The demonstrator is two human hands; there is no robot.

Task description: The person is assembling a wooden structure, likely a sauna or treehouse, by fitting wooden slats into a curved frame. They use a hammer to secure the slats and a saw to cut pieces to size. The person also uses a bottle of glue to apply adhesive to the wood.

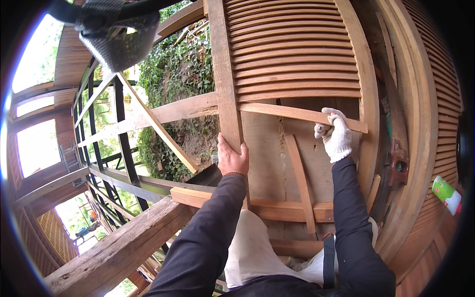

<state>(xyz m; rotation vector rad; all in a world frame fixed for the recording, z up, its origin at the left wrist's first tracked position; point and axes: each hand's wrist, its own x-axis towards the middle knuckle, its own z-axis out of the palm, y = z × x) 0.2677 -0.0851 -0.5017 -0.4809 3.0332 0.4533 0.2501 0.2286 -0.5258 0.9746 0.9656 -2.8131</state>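
A louvred wooden frame [297,49] lies in front of me, its upper part filled with several close parallel slats. My bare left hand [231,157] grips the left upright [227,74] of this frame, with the thumb on one edge and the fingers on the other. In a white knit glove, my right hand [335,136] is closed around a loose wooden slat [292,113] near its right end. That slat spans the frame below the louvres at a slight slant, its left end against the left upright and its right end over the right upright [368,64].
Another slat [300,183] leans across the lower crossbar [277,211]. A handsaw [397,143] lies right of the frame, and a green-and-white can [447,194] stands farther right. A rough beam [123,245] runs at lower left, near a black metal railing [126,133].
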